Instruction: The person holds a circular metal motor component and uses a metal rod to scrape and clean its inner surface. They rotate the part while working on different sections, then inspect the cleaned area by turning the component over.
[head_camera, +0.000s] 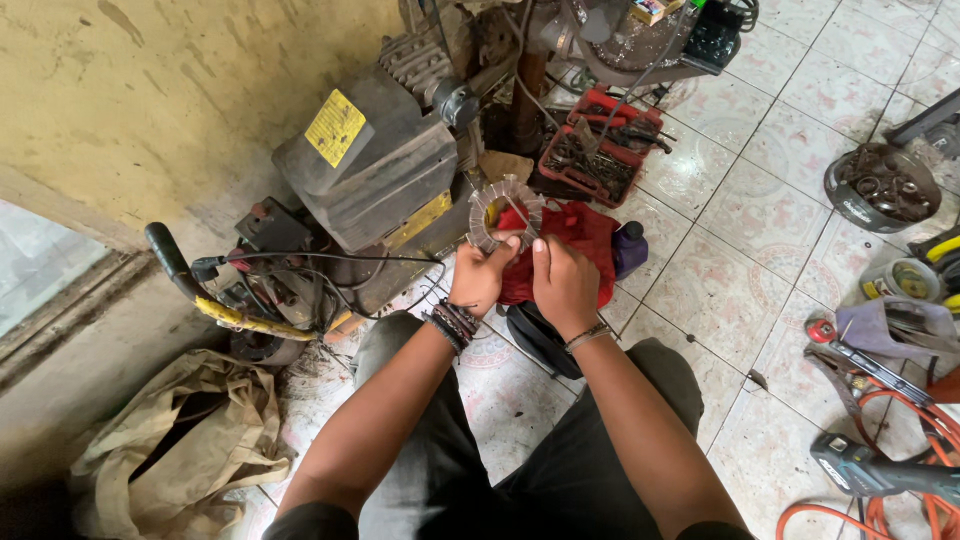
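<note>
Floor: pale patterned tiles (790, 200), stained, bearing every item in the scene; the person sits on it with knees apart.
Wall: yellowed plaster (150, 90) along the far left.
Compressor: grey machine (370, 165) with a yellow label, far left of centre, just beyond the hands; a black-gripped handle (170, 258) juts toward the left.
Canvas bag: crumpled tan bag (185, 440) at near left.
Red cloth: bunched fabric (580, 235) directly behind the hands, touching them.
Tool tray: red tray (590, 160) of dark hand tools, far centre.
Parts bowl: round dark pan (885, 185) of small metal pieces, far right.
Hose and power tool: orange hose (900, 430) coiled at near right, with a dark power tool (880, 470) lying on it.
Stator ring: toothed metal ring (506, 212) held upright above the floor, its open face turned toward the camera, its flat plane running left to right; it stands just far of both hands.
Left hand: left hand (485, 275), bracelets at the wrist, fingers closed on the ring's lower rim; it is the hand nearer the ring.
Right hand: right hand (562, 280), fingers curled and pinched at the ring's lower right edge against the red cloth; whether it grips ring, cloth or both cannot be told.
</note>
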